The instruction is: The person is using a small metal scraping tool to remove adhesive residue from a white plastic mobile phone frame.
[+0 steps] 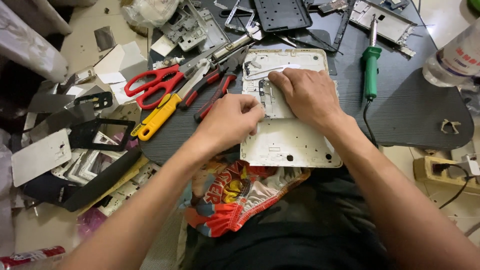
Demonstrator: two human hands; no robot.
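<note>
You have one white rectangular tablet back shell (287, 145) in front of you on the dark round tabletop (415, 110), its long axis running from your lap away toward the far edge, inner face up. Your left hand (231, 119) sits at the shell's left rim with fingertips pinched together on something too small to make out. Your right hand (307, 92) lies flat on the upper half, fingers spread and pressing down. Left of your left hand lie one pair of red-handled scissors (152, 85), one yellow-handled cutter (159, 116) and one pair of red-and-black pliers (220, 85). Right of your right hand lies one green-handled soldering iron (371, 70).
</note>
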